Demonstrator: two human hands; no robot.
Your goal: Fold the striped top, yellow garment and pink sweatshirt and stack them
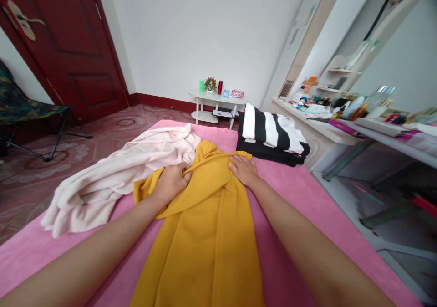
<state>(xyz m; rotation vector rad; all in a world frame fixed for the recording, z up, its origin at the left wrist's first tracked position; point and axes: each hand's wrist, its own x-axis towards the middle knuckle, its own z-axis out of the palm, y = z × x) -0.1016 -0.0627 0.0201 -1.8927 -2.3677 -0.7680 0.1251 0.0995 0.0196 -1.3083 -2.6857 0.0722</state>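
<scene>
A mustard-yellow garment (pixel 201 248) lies lengthwise on the pink bed cover (pixel 293 202), its near end running out of view. One sleeve is laid across its upper part, and the fabric bunches up at the far end. The fingers of my left hand (pixel 172 179) curl into the sleeve cloth on the left side. My right hand (pixel 244 168) rests flat on the garment's upper right edge, fingers stretched out. Left of the yellow garment, a pale pink fleece item (pixel 119 170) is spread loosely and reaches the bed's edge.
Folded black-and-white striped clothing (pixel 273 129) sits on black folded cloth (pixel 266 152) at the far right of the bed. Beyond stands a small white table (pixel 218 98). A cluttered dressing table (pixel 324 125) is on the right, a camouflage folding chair (pixel 30 111) on the left.
</scene>
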